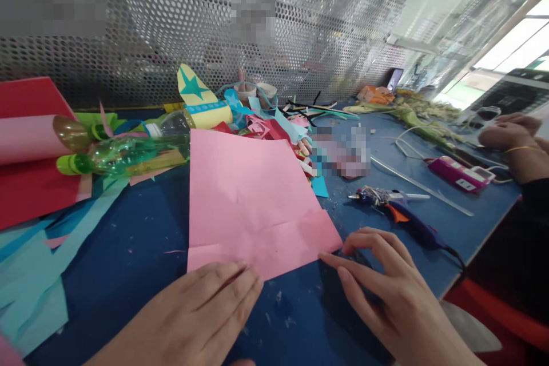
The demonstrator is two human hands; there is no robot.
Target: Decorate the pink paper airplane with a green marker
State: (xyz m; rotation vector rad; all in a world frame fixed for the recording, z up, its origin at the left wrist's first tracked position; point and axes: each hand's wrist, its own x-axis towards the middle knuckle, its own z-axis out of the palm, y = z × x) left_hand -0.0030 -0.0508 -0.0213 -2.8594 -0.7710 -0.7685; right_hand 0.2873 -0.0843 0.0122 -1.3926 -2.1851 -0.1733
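Observation:
A pink sheet of paper (249,194) lies on the blue table (141,234), with a crease running across its lower part. My left hand (206,303) rests flat over the sheet's lower left edge, its fingers straight and lying side by side. At the sheet's lower right corner, my right hand (390,286) touches the edge with a fingertip, its fingers bent and spread apart. Nothing shows between the fingers of either hand. The part of the paper's edge beneath my left hand is hidden.
A green bottle (128,154) and red paper (38,194) lie at left. Colourful scraps (274,126) are behind the sheet. A glue gun (398,211) and pink power strip (461,173) lie at right. Another person's arm (525,146) is at the far right.

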